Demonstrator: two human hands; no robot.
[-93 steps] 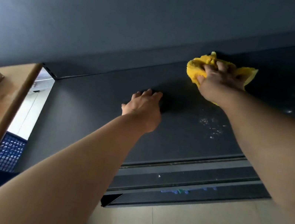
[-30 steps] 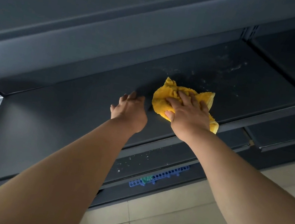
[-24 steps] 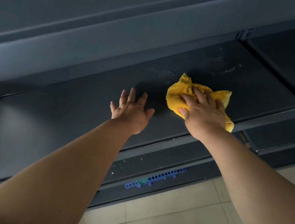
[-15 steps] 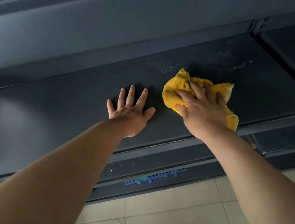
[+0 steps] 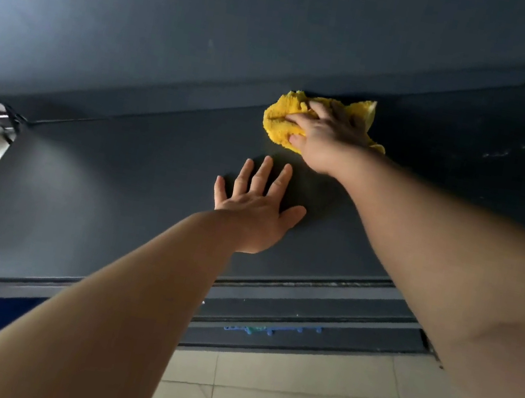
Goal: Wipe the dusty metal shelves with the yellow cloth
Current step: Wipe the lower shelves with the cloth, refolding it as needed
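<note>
At the back edge of the dark metal shelf (image 5: 116, 191), close under the upper shelf (image 5: 212, 34), the yellow cloth (image 5: 283, 120) lies crumpled beneath the right hand (image 5: 327, 136). Its fingers (image 5: 297, 119) are bent over the bunch, with the thumb tucked at the near side. The cloth looks soft, light and fluffy, so I judge it is best held as a bunch under the palm, not by one corner. The left hand (image 5: 257, 212) rests flat on the shelf at about 7 o'clock from the cloth, fingers straight and spread, holding nothing. The painted metal seems smooth and stiff, and faint dust marks (image 5: 501, 153) show at 3 o'clock from the cloth. Below are a blue plastic strip (image 5: 270, 330) and pale floor tiles (image 5: 307, 397).
</note>
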